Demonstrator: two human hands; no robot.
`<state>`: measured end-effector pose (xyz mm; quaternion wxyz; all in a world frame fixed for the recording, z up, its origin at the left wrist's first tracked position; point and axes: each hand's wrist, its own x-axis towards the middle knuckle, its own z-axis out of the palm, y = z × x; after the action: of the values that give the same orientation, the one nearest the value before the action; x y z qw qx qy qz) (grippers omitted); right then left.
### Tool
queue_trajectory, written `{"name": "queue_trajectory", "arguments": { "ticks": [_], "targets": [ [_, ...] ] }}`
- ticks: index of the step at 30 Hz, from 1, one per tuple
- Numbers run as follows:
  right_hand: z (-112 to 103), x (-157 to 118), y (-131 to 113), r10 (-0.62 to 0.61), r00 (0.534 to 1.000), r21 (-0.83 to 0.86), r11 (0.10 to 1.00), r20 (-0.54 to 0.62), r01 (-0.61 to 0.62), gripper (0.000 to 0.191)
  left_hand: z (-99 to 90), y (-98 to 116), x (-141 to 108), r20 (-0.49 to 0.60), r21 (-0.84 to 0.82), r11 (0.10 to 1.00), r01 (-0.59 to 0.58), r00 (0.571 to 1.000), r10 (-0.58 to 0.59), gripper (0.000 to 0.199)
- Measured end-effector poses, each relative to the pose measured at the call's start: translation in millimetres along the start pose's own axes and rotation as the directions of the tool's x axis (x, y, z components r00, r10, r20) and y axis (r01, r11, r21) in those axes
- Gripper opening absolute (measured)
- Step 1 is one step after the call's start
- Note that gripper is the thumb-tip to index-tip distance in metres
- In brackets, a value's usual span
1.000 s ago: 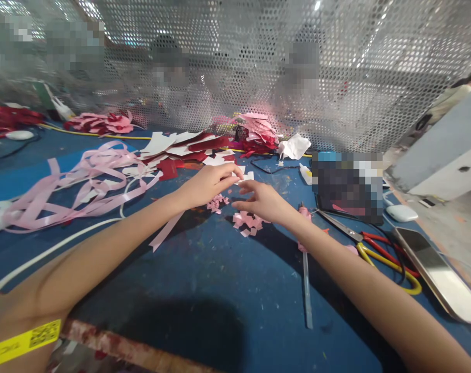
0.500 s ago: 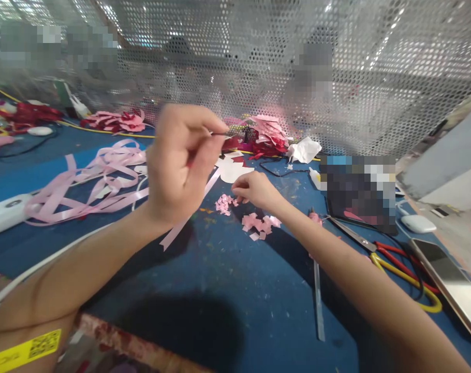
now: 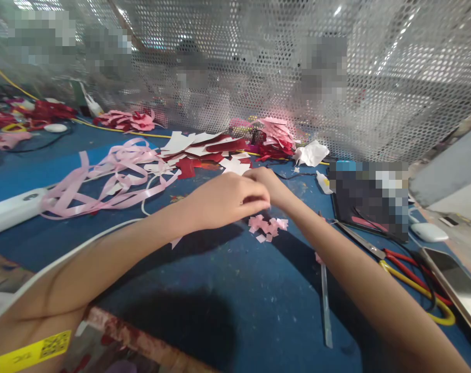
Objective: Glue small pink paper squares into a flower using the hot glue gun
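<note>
Over the blue table, my left hand (image 3: 223, 202) reaches across to my right hand (image 3: 264, 181), its fingers pressed together. What it holds is hidden or too small to make out. My right hand is partly covered by the left one, and its fingertips cannot be seen. Small pink paper squares (image 3: 267, 228) lie loose on the table just below both hands. Beyond the hands are a white paper piece (image 3: 235, 165) and a stack of white and red strips (image 3: 199, 145). Under my left wrist the end of a pink ribbon shows.
Tangled pink ribbon (image 3: 80, 191) and a white device (image 3: 14, 210) lie at left. At right are scissors (image 3: 365, 242), a phone (image 3: 451, 274), a dark tablet-like object (image 3: 369, 199) and a clear stick (image 3: 326, 311). A perforated metal screen (image 3: 259, 67) stands behind.
My left hand has come down and to the right, from a raised pinch on a thin dark item to beside my right hand. The view has shifted slightly.
</note>
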<state>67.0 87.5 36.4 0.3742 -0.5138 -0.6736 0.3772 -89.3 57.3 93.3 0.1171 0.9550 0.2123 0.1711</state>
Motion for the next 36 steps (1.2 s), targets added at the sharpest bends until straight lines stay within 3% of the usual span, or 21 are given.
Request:
{"name": "queue_trajectory", "arguments": {
  "ticks": [1,3,7,10,16,18,21,25,29,33,36],
  "targets": [
    [-4.0,-1.9,-1.8,-0.028,1.0,-0.053,0.998,-0.006,0.028,0.016,6.6,-4.0,1.6,0.101,0.006,1.0,0.003,0.995,-0.003,0.019],
    [-12.2,-6.8,-5.6,-0.093,0.995,-0.171,0.981,-0.032,0.086,0.005,24.1,-13.5,4.2,0.192,0.01,1.0,0.0,0.981,-0.002,0.022],
    [-29.6,-25.3,-11.9,-0.165,0.979,-0.328,0.937,-0.123,0.117,0.01,60.6,-29.7,6.0,0.267,-0.017,1.0,0.01,0.964,-0.005,0.023],
    [-43.0,-48.6,-14.7,-0.163,0.973,-0.424,0.902,-0.163,0.08,0.012,73.0,-33.5,6.3,0.288,-0.034,0.999,0.026,0.958,-0.015,0.021],
    [-64.6,-116.7,-11.1,-0.031,0.984,-0.595,0.8,-0.176,-0.081,0.005,70.4,-33.7,7.9,0.32,-0.095,0.992,0.086,0.946,-0.051,0.018],
    [-70.0,-143.1,-4.3,0.052,0.981,-0.712,0.682,-0.185,-0.17,0.009,69.2,-33.9,8.6,0.325,-0.106,0.989,0.098,0.944,-0.059,0.019],
    [-74.6,-180.0,13.1,0.136,0.979,-0.794,0.574,-0.149,-0.201,0.019,67.6,-32.8,10.0,0.324,-0.111,0.988,0.104,0.944,-0.063,0.016],
    [-72.1,-213.2,42.6,0.01,0.983,-0.808,0.569,-0.181,-0.154,0.026,63.4,-28.8,11.5,0.302,-0.085,0.989,0.118,0.949,-0.088,0.014],
    [-65.4,-226.3,65.8,-0.132,0.967,-0.844,0.524,-0.217,-0.118,0.035,60.5,-24.3,12.0,0.258,-0.04,0.989,0.143,0.958,-0.128,0.015],
    [-61.7,-227.8,73.7,-0.158,0.969,-0.889,0.446,-0.191,-0.103,0.039,61.6,-18.9,11.3,0.204,-0.033,0.987,0.158,0.968,-0.148,0.016],
    [-61.2,-227.5,71.3,-0.153,0.968,-0.88,0.463,-0.198,-0.106,0.032,62.1,-13.1,10.8,0.162,-0.082,0.983,0.166,0.975,-0.151,0.017]
  ]
}}
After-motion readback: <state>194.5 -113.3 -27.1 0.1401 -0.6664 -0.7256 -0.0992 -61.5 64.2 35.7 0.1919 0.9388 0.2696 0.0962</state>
